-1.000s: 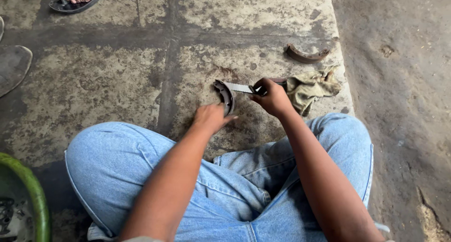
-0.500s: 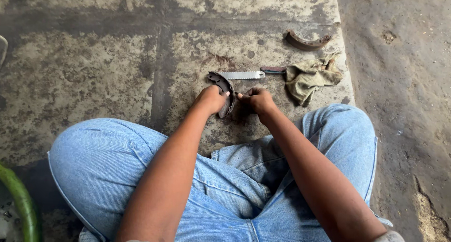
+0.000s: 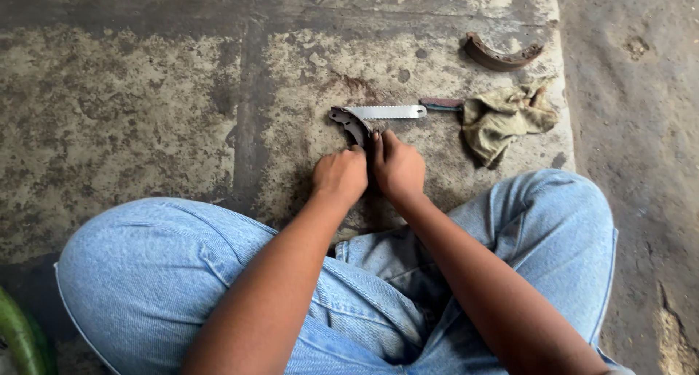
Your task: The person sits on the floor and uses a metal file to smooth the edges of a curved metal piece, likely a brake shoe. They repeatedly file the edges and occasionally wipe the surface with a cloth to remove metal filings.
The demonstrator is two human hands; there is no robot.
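Above the jeans (image 3: 175, 273), left hand (image 3: 339, 175) and right hand (image 3: 398, 168) both grip closed on the curved brake shoe (image 3: 352, 125) on the concrete floor (image 3: 131, 105). Just beyond lies a saw blade (image 3: 386, 112), then a rag (image 3: 506, 116) and another brake shoe (image 3: 501, 54).

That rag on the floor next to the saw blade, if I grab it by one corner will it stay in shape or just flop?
The rag lies crumpled in soft folds, so it would probably flop and hang limp. It looks thin and likely light for its size. Pushed across the rough concrete floor, it would probably bunch up rather than slide; one edge lies by the saw blade's handle.
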